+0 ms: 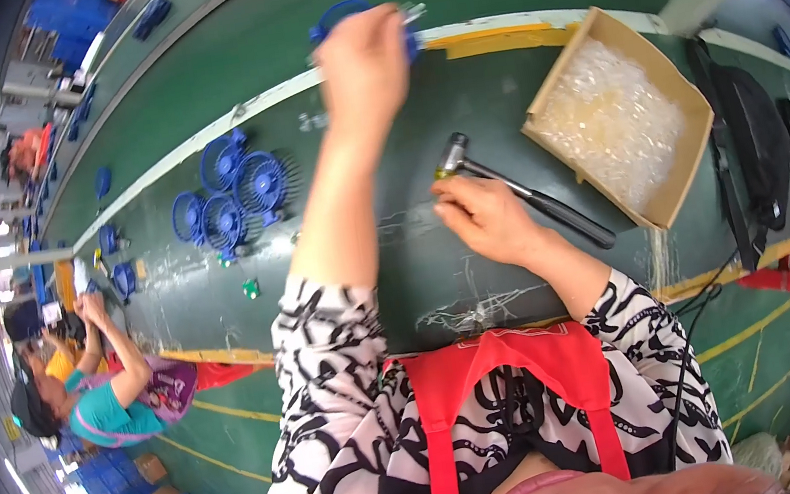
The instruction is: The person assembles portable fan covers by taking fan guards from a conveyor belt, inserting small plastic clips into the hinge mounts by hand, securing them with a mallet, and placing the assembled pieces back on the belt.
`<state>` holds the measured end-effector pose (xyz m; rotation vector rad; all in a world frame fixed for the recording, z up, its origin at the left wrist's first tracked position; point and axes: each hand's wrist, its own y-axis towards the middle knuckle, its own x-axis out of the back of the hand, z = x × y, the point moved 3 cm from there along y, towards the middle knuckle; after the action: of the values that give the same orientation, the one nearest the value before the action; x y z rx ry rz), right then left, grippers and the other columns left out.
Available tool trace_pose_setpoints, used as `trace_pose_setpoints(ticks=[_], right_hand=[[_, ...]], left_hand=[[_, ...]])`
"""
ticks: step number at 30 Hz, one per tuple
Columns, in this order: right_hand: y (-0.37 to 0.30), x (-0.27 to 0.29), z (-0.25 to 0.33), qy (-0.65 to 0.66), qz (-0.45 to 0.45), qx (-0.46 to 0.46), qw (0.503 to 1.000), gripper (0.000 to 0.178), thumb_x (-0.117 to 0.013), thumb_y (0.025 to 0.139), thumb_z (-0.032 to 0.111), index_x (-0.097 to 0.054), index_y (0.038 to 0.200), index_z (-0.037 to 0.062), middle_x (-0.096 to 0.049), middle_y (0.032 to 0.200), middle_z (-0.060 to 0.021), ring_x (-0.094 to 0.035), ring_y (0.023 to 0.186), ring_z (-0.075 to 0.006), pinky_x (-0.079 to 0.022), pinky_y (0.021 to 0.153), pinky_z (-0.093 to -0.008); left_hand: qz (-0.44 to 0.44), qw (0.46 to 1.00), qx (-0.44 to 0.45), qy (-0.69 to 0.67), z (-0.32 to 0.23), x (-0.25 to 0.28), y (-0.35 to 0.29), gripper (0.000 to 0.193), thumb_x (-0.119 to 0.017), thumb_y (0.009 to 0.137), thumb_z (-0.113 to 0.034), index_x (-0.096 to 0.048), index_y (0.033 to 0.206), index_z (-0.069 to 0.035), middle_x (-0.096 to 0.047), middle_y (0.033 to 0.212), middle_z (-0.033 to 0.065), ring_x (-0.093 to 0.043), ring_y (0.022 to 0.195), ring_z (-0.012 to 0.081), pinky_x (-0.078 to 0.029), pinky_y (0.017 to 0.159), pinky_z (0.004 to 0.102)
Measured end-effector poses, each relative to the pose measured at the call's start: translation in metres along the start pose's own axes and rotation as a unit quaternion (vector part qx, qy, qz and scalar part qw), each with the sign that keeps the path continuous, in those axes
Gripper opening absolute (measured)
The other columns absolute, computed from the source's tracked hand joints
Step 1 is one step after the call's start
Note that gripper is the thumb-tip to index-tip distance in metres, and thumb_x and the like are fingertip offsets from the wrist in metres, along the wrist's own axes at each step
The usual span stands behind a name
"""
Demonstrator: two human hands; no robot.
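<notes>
My left hand point(363, 57) is stretched far forward over the green belt, its fingers closed on a small blue fan point(344, 12). The hand covers most of this fan; parts of its round cage show on both sides. A clear, shiny piece point(414, 13) sticks out by the fingertips. My right hand point(490, 218) is lowered over the dark work surface, fingers curled together; whatever they pinch is hidden. Right beside it lies a hammer point(556, 207) with a black handle, its head just beyond the fingertips. Several blue fans point(260, 182) stand grouped to the left.
An open cardboard box point(697, 129) full of clear plastic pieces sits at the right, near a black bag point(753, 136). A small green part point(251, 288) lies left of my arm. Farther left, a co-worker in a teal shirt point(125, 411) works at the same bench.
</notes>
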<state>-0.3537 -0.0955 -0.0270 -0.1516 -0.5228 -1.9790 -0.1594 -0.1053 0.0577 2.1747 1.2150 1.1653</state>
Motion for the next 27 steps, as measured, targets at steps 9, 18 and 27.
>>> trace_pose_setpoints(ticks=[9,18,27], right_hand=[[0.001,0.006,0.003,-0.011,-0.001,-0.009,1.0,0.016,-0.062,0.086,0.003,-0.06,0.101,-0.0032,-0.066,0.086,-0.0186,-0.066,0.079,-0.0348,-0.052,0.069,-0.0402],[-0.002,0.006,-0.008,0.019,-0.003,-0.044,0.999,0.014,-0.061,0.089,0.003,-0.061,0.102,-0.0023,-0.064,0.077,-0.0145,-0.065,0.069,-0.0255,-0.049,0.062,-0.0332],[-0.003,0.003,-0.01,0.164,-0.037,-0.136,0.976,0.015,-0.056,0.094,0.007,-0.061,0.104,-0.0028,-0.064,0.077,-0.0058,-0.058,0.06,-0.0091,-0.049,0.055,-0.0259]], left_hand=[[0.052,0.999,-0.001,0.011,-0.008,0.0,-0.053,0.025,-0.071,0.082,-0.013,-0.069,0.104,-0.002,-0.068,0.109,0.017,-0.064,0.103,0.0338,-0.052,0.087,0.0397],[0.025,0.906,0.046,0.421,0.042,0.143,-0.125,0.021,-0.076,0.078,-0.024,-0.071,0.089,-0.007,-0.07,0.093,0.0089,-0.062,0.093,0.0309,-0.046,0.082,0.0426],[0.148,0.947,0.06,0.28,-0.017,0.11,-0.165,0.008,-0.07,0.077,-0.015,-0.067,0.074,-0.008,-0.064,0.073,0.0072,-0.059,0.083,0.0298,-0.041,0.076,0.045]])
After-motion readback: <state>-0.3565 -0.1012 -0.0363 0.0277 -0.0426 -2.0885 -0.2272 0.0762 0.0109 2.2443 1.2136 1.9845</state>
